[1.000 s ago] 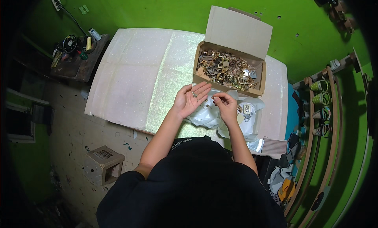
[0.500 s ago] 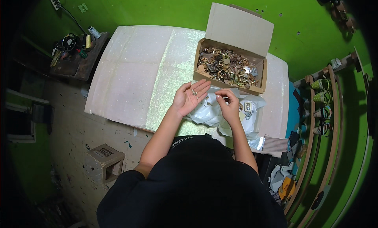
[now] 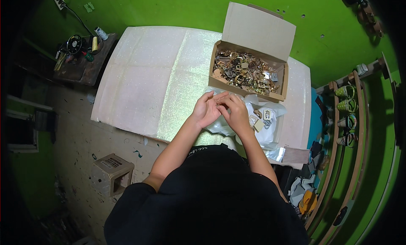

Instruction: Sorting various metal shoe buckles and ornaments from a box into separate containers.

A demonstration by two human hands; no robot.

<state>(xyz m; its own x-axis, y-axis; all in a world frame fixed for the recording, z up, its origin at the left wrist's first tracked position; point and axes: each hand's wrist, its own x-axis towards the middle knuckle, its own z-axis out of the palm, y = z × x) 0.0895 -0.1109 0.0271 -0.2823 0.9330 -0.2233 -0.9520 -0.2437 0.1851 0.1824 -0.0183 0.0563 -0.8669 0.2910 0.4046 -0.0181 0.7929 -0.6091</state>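
White shimmery-covered desk [image 3: 135,80]: close two-handed handling

Left hand [image 3: 206,113] palm up, wide; contents hidden. Crumpled white plastic bag [image 3: 217,129] underneath. Right hand [image 3: 235,113] narrow, fingertips over left's; can't tell grip. Open brown cardboard box [image 3: 258,31] of metal fittings [image 3: 237,66] behind. Silver rectangular metal buckle [image 3: 267,114] on white plastic [image 3: 265,137], right.

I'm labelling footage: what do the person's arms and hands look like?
The left hand and right hand are ungloved, with no watch or bracelet visible. Both forearms are bare below the short sleeves of a black top with pale lettering.
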